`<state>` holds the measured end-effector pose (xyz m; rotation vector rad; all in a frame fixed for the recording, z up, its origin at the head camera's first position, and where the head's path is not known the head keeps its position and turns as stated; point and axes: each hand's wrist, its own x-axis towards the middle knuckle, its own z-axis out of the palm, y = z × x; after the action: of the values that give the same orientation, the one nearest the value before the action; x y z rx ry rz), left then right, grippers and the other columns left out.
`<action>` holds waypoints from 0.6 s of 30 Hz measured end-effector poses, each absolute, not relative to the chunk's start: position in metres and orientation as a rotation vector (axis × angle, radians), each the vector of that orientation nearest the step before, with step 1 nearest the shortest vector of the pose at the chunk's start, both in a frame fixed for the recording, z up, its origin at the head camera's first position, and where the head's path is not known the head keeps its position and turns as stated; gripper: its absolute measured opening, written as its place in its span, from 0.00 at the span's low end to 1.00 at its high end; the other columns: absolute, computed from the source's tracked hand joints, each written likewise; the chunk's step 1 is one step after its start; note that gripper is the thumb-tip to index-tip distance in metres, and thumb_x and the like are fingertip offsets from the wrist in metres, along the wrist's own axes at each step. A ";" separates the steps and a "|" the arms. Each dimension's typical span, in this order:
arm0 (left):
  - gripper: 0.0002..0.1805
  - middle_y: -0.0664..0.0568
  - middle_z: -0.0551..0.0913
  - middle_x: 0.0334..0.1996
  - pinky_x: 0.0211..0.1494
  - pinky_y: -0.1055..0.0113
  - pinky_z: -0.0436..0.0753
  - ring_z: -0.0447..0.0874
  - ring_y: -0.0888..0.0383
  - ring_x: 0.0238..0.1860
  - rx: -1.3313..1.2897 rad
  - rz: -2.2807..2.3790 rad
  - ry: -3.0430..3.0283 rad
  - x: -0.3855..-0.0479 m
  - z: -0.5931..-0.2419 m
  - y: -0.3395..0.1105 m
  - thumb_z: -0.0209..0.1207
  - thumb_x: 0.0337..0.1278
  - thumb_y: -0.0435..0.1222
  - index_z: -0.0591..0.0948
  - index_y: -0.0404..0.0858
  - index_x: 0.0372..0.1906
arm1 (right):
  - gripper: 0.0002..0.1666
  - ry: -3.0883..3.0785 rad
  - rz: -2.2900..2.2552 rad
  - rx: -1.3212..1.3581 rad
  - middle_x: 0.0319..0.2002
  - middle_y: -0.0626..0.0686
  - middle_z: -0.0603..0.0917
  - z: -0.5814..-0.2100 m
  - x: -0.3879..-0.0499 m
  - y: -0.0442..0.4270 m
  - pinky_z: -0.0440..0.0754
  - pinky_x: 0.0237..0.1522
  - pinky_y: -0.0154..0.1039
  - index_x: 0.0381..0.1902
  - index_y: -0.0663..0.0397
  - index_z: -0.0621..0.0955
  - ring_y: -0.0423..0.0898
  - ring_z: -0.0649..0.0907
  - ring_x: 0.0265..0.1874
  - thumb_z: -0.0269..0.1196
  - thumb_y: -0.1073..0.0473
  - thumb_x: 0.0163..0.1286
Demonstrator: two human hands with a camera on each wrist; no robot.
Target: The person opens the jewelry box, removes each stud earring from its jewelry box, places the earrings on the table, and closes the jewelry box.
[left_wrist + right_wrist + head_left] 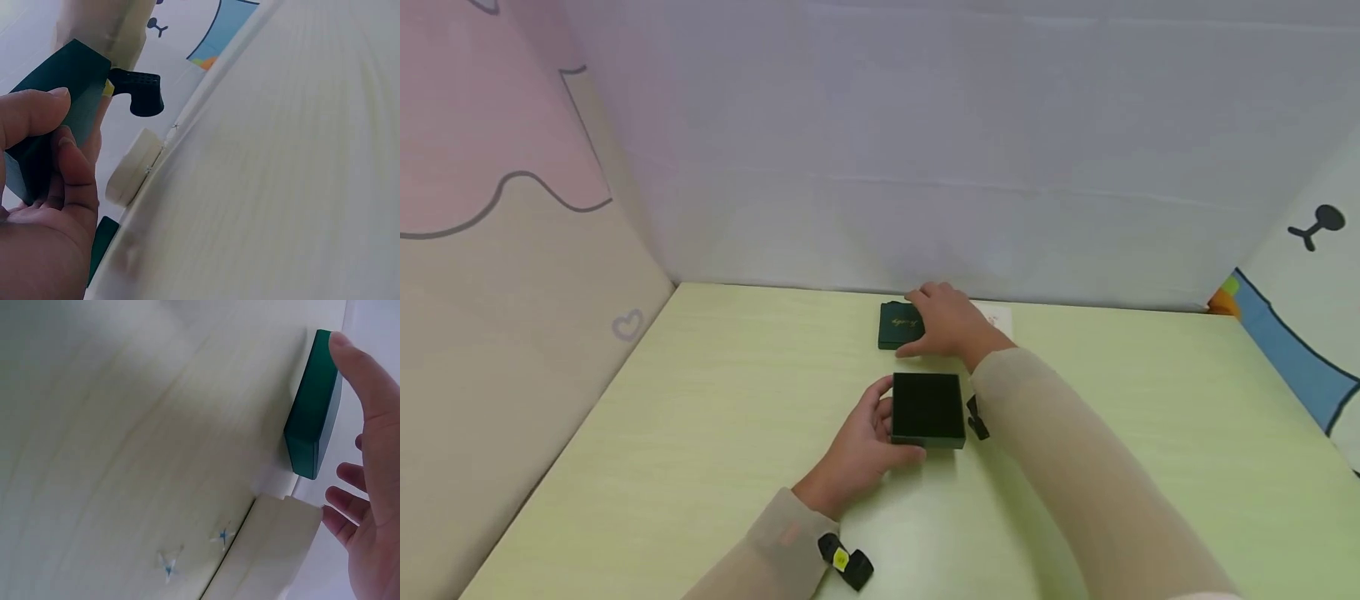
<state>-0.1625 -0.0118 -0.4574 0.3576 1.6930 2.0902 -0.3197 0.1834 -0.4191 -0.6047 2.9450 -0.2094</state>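
Observation:
My left hand (859, 450) grips a dark green square box (927, 408), its black face turned upward, above the table's middle. Thumb and fingers press its sides in the left wrist view, where the box (75, 81) looks raised off the table. Farther back, my right hand (951, 327) reaches over a flat green box (897, 327) with gold script. The right wrist view shows the thumb at one end of this green box (309, 406), the other fingers loosely bent and apart from it; whether the thumb touches it I cannot tell.
A white box (997, 318) with faint reddish print lies by the back wall, partly behind my right hand. Pale cloth walls (925, 167) border the light wooden table (737, 375) at the back and both sides. Black straps hang from both sleeves.

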 end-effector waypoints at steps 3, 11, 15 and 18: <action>0.57 0.40 0.75 0.66 0.56 0.64 0.82 0.79 0.49 0.61 0.362 2.099 1.678 -0.162 -0.458 -0.011 0.68 0.50 0.16 0.49 0.39 0.81 | 0.65 2.926 -0.192 -0.596 0.76 0.58 0.65 -0.421 -0.321 0.180 0.60 0.74 0.56 0.80 0.50 0.62 0.59 0.63 0.74 0.70 0.23 0.56; 0.58 0.42 0.75 0.67 0.58 0.65 0.81 0.79 0.49 0.62 0.343 2.093 1.707 -0.162 -0.457 -0.012 0.69 0.51 0.18 0.48 0.41 0.81 | 0.61 2.893 -0.115 -0.567 0.76 0.58 0.65 -0.423 -0.324 0.174 0.58 0.75 0.56 0.80 0.51 0.62 0.61 0.62 0.75 0.70 0.27 0.60; 0.57 0.42 0.75 0.67 0.59 0.65 0.81 0.79 0.49 0.63 0.328 2.092 1.719 -0.162 -0.456 -0.012 0.70 0.51 0.18 0.49 0.41 0.81 | 0.60 2.885 -0.130 -0.533 0.77 0.58 0.64 -0.423 -0.325 0.174 0.56 0.76 0.57 0.81 0.51 0.61 0.62 0.62 0.75 0.70 0.29 0.62; 0.57 0.42 0.75 0.66 0.59 0.65 0.81 0.79 0.49 0.63 0.320 2.091 1.722 -0.162 -0.455 -0.012 0.70 0.51 0.18 0.49 0.41 0.81 | 0.60 2.871 -0.151 -0.505 0.78 0.57 0.63 -0.425 -0.326 0.175 0.57 0.76 0.56 0.81 0.50 0.60 0.61 0.62 0.76 0.69 0.28 0.62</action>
<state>-0.1620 -0.0122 -0.4552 0.3196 1.7224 2.0911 -0.3259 0.1747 -0.4247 -0.5045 2.8706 -0.1509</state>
